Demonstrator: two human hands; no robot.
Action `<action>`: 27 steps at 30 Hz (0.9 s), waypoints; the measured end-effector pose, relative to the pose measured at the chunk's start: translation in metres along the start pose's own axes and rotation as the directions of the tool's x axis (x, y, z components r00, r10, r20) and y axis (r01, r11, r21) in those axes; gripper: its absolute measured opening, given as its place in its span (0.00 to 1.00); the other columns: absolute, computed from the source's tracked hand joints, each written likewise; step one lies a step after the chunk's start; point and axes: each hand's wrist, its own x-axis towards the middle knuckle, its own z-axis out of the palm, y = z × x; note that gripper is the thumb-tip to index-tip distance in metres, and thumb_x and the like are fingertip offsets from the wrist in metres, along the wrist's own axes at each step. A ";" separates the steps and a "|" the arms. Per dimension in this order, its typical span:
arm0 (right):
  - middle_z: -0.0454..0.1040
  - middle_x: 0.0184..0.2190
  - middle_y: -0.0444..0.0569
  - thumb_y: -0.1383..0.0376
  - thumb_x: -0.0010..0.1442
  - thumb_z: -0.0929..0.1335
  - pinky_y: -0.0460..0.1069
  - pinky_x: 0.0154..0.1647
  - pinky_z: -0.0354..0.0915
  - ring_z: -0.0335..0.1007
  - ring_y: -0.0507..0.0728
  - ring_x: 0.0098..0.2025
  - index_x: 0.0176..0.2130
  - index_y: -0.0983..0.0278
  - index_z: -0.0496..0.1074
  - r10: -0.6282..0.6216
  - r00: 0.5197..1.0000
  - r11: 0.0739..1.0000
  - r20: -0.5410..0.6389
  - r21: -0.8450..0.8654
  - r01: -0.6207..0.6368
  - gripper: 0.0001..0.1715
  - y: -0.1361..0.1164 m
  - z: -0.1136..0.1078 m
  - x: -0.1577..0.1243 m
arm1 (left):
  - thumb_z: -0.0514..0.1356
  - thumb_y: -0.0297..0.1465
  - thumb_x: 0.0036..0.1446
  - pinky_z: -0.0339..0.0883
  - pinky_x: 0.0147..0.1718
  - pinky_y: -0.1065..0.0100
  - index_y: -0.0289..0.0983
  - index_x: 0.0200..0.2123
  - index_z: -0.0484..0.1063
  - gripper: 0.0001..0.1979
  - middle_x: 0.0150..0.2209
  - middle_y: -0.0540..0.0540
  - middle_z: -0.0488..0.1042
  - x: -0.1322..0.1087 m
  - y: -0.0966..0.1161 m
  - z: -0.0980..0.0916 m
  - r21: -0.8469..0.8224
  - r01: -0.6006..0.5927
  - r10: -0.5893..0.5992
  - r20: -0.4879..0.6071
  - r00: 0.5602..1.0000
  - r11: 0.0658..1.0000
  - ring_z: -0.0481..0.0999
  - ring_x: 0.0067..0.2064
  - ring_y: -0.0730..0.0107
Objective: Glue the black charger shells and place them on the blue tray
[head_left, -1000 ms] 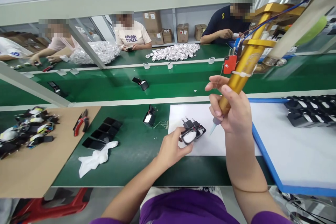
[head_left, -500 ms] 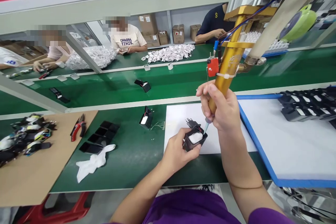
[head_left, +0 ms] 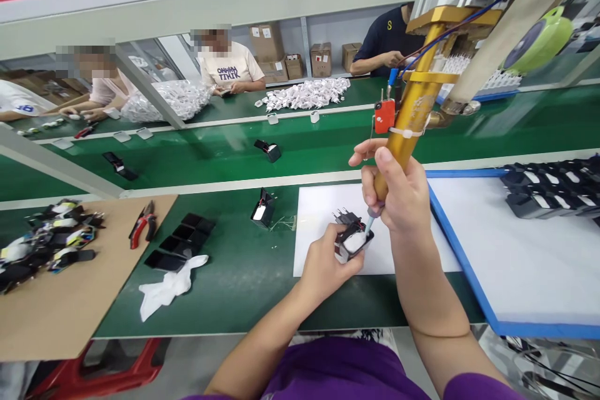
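My left hand [head_left: 325, 262] is closed around a small open black plug-adapter housing [head_left: 343, 250] with a white block inside. Its lid, with two-pin plug prongs [head_left: 345, 217], is folded back. My right hand [head_left: 400, 190] grips the lower end of a gold glue dispenser [head_left: 409, 119], index finger lifted near the thin wire lever of its red switch [head_left: 385, 116]. The pale nozzle [head_left: 370, 225] points down into the housing's right side, beside the white block. A white sheet [head_left: 309, 200] lies below the housing.
Left are another open housing [head_left: 262, 211], several empty black cases [head_left: 180, 240], a white cloth [head_left: 166, 290], pliers [head_left: 143, 225] and a pile of wired parts [head_left: 51, 237] on cardboard [head_left: 65, 319]. A blue-edged tray [head_left: 525, 262] holds filled housings [head_left: 548, 194]. Co-workers sit beyond the green conveyor [head_left: 210, 159].
The pieces on the conveyor have slid to the right. My left hand has shifted and tilted the housing slightly under the nozzle. My right index finger now reaches out straighter, clear of the dispenser.
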 end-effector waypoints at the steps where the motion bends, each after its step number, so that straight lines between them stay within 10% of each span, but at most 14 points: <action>1: 0.74 0.33 0.44 0.51 0.58 0.69 0.40 0.07 0.50 0.57 0.42 0.13 0.38 0.62 0.73 -0.001 1.000 1.000 -0.004 -0.001 0.001 0.17 0.000 0.000 0.000 | 0.62 0.33 0.48 0.69 0.32 0.70 0.40 0.42 0.64 0.17 0.34 0.51 0.76 0.001 -0.001 0.004 0.007 -0.012 0.012 -0.002 1.000 1.000 0.74 0.30 0.71; 17: 0.68 0.22 0.40 0.49 0.59 0.68 0.41 0.06 0.47 0.52 0.43 0.12 0.27 0.63 0.67 0.019 0.999 1.000 0.034 0.015 -0.020 0.21 0.000 0.002 -0.002 | 0.63 0.33 0.49 0.70 0.30 0.70 0.40 0.43 0.63 0.18 0.35 0.49 0.76 0.008 0.008 0.027 0.052 -0.227 0.233 -0.149 0.961 0.972 0.77 0.31 0.69; 27: 0.72 0.34 0.44 0.48 0.60 0.67 0.42 0.06 0.47 0.55 0.43 0.14 0.41 0.61 0.72 -0.026 0.999 0.999 0.031 0.022 0.025 0.20 0.001 -0.001 0.001 | 0.62 0.35 0.52 0.71 0.39 0.66 0.41 0.47 0.64 0.19 0.40 0.47 0.78 0.015 -0.009 0.003 0.129 -0.092 0.107 -0.117 0.987 0.987 0.79 0.40 0.63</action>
